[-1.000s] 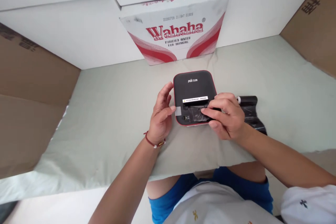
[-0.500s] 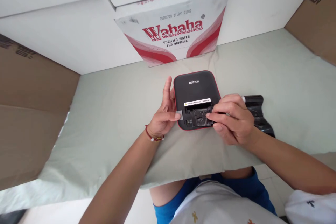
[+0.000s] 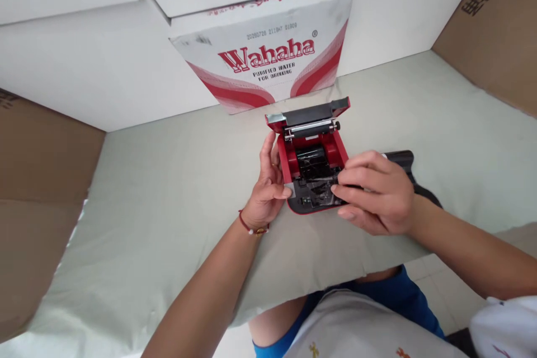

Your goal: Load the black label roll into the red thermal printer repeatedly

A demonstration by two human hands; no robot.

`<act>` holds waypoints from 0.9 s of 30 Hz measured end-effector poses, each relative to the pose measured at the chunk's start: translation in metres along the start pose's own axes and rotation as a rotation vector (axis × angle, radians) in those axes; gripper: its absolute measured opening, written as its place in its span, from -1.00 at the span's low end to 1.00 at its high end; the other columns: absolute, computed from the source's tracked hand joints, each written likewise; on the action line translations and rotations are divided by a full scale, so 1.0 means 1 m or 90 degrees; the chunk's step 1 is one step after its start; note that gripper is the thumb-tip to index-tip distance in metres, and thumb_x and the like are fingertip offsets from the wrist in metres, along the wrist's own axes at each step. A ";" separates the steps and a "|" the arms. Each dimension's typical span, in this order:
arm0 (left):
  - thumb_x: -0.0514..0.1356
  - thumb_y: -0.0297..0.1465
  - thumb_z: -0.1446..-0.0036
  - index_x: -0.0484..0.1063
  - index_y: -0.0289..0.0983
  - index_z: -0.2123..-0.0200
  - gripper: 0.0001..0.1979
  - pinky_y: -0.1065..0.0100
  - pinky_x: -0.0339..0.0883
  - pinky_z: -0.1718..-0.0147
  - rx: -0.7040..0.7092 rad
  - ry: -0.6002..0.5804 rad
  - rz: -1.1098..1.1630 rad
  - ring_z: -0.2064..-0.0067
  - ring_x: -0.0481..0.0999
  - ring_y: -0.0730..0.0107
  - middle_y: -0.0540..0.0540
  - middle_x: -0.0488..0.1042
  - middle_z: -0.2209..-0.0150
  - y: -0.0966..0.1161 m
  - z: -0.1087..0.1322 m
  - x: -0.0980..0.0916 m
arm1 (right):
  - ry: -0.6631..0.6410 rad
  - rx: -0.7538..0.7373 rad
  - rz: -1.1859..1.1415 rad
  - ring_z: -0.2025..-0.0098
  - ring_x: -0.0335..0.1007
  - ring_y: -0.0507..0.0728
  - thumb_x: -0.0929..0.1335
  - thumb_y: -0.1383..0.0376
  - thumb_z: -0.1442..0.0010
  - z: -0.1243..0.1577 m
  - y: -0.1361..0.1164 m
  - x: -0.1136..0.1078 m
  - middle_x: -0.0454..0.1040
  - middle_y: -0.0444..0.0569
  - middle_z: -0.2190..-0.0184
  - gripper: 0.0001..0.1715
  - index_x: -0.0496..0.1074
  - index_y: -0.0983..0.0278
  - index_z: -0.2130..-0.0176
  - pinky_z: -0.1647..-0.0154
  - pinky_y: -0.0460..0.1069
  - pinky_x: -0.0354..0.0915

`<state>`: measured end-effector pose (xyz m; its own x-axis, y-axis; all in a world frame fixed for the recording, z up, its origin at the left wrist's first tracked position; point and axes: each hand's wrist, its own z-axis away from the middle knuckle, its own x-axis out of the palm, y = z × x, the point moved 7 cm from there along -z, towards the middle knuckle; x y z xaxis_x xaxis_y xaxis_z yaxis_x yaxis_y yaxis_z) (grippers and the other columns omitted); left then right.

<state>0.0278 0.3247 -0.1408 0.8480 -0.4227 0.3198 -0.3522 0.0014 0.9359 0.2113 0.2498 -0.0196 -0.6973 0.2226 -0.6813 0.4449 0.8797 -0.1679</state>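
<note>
A black-and-red label printer [image 3: 285, 162] lies on the cloth with its lid [image 3: 308, 116] raised. Inside the red bay sits a roll of shiny black film [image 3: 311, 161], and a crumpled end of film lies over the front part. My left hand [image 3: 271, 193] grips the printer's left side, its thumb on the grey latch button and its index finger pointing up. At the front right, my right hand [image 3: 375, 193] is closed, fingertips on the film's loose end; the palm side is hidden. A dark roller [image 3: 312, 130] shows under the lid.
Behind the printer stands a white-and-red Wahaha water carton [image 3: 268, 59] against white boxes [image 3: 75, 61]. Brown cardboard boxes flank the table at left [image 3: 42, 218] and right [image 3: 490, 39]. A curled black sheet [image 3: 403, 161] lies partly behind my right hand. The cloth-covered table [image 3: 176, 196] ends near my lap.
The printer's lid has sprung up and back, exposing the red bay and the film roll. Both hands stay at about the same places on the printer. The view has shifted slightly.
</note>
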 end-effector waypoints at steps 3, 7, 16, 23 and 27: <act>0.55 0.01 0.02 0.09 0.28 -0.52 0.11 -0.17 0.25 -0.49 0.020 0.004 -0.016 -0.62 0.12 -0.16 0.00 0.07 -0.63 0.000 0.001 0.000 | -0.127 0.178 -0.090 0.32 0.47 0.13 0.24 0.08 -0.60 -0.026 0.024 -0.001 0.58 -0.07 0.39 -0.45 0.52 0.15 0.39 0.23 0.10 0.46; 0.57 -0.05 0.02 0.10 0.34 -0.49 0.09 -0.16 0.33 -0.44 0.025 0.007 0.017 -0.61 0.16 -0.14 0.04 0.09 -0.62 -0.002 0.001 -0.001 | -0.312 0.273 0.031 0.37 0.51 0.14 0.34 0.22 -0.50 -0.049 0.059 0.026 0.62 -0.07 0.38 -0.63 0.57 0.19 0.35 0.34 0.07 0.31; 0.59 -0.04 0.07 0.07 0.31 -0.52 0.17 -0.15 0.22 -0.49 0.028 0.012 0.020 -0.62 0.13 -0.13 -0.01 0.10 -0.62 -0.007 -0.001 -0.006 | -0.524 0.329 0.221 0.42 0.58 0.26 0.47 0.47 -0.20 -0.061 0.076 0.090 0.63 0.06 0.47 -0.82 0.57 0.23 0.40 0.49 0.07 0.15; 0.47 -0.03 -0.08 0.24 0.16 -0.47 -0.09 -0.12 0.19 -0.53 0.026 0.035 0.010 -0.63 0.11 -0.09 -0.01 0.17 -0.60 -0.001 -0.001 -0.004 | -0.330 0.294 0.167 0.39 0.55 0.24 0.49 0.26 -0.29 -0.060 0.036 0.016 0.68 0.05 0.21 -0.78 0.55 0.21 0.05 0.48 0.09 0.24; 0.31 -0.04 -0.18 0.43 0.01 -0.36 -0.32 -0.12 0.25 -0.50 -0.008 0.110 0.116 -0.55 0.29 -0.06 -0.08 0.39 -0.48 0.002 -0.004 -0.010 | -0.189 0.379 0.077 0.48 0.47 0.13 0.38 -0.05 -0.45 -0.029 0.037 -0.065 0.65 -0.11 0.31 -0.67 0.57 0.06 -0.02 0.50 0.07 0.29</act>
<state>0.0201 0.3322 -0.1416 0.8263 -0.2528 0.5033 -0.5016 0.0760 0.8617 0.2564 0.2806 0.0390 -0.4769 0.1050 -0.8727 0.8033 0.4552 -0.3842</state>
